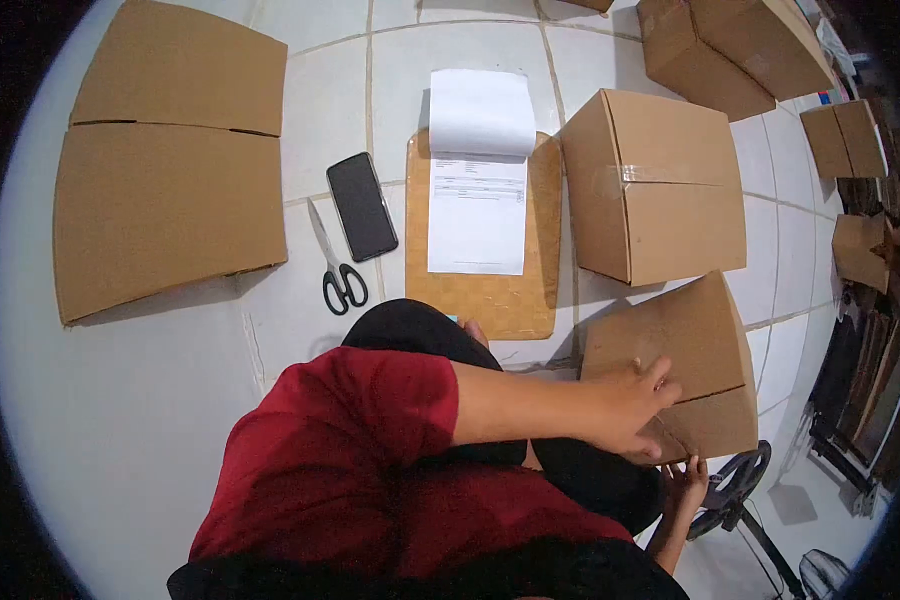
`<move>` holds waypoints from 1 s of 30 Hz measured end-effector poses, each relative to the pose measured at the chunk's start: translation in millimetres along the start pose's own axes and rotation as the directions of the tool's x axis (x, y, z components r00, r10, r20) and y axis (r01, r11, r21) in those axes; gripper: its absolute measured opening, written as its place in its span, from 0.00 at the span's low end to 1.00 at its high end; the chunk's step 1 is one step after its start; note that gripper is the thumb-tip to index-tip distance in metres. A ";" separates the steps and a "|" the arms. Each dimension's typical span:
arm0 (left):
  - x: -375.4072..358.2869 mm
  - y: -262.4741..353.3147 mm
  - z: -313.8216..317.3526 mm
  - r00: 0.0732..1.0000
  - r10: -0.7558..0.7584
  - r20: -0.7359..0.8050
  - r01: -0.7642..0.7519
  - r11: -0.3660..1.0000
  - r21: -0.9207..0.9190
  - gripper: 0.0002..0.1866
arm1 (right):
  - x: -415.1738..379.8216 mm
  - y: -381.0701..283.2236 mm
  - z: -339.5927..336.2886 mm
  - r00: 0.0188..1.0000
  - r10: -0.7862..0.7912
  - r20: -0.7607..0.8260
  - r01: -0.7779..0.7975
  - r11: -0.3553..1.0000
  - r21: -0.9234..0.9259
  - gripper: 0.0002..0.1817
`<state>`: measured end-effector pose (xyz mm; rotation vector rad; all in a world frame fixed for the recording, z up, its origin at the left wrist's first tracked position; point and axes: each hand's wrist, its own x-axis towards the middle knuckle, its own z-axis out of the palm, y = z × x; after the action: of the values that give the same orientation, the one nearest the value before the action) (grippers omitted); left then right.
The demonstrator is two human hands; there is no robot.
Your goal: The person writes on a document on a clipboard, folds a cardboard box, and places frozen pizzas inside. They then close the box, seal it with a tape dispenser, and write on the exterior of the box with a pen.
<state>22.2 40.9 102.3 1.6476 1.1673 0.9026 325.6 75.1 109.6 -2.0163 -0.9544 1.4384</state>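
Note:
A closed cardboard box [715, 330] sits tilted at my right side, beside my knee. Reaching across my body, my left hand [630, 408] is over the box's top near its centre seam, fingers apart. My right hand [686, 485] holds the same box at its lower edge, with the fingertips up against the cardboard; part of the palm is hidden below.
Ahead lies a tan board [482, 305] with a printed paper pad [477, 220]. Scissors [343, 288] and a phone [362, 207] are left of it. Taped box [675, 190], left box [175, 210] and several others surround me. A black stand [735, 490] is at lower right.

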 end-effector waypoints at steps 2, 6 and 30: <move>-1.0 -3.7 8.6 0.993 0.014 -0.116 -0.008 0.998 0.055 0.25 | 0.0 0.6 -3.2 1.000 -0.008 -0.025 0.008 1.000 -0.013 0.21; 7.4 -13.0 5.6 0.999 0.022 -0.039 -0.025 0.995 -0.093 0.23 | 6.5 -1.8 -8.4 1.000 -0.025 0.014 0.026 0.997 -0.078 0.24; -134.6 -195.0 -174.1 0.687 -0.630 -0.362 0.618 0.769 -0.165 0.25 | 4.2 2.6 13.5 0.987 -0.067 -0.149 0.044 0.988 -0.150 0.22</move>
<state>-233.5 -13.9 -31.9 0.9166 1.8421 0.8022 314.4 76.5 100.7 -2.1517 -1.0671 1.1949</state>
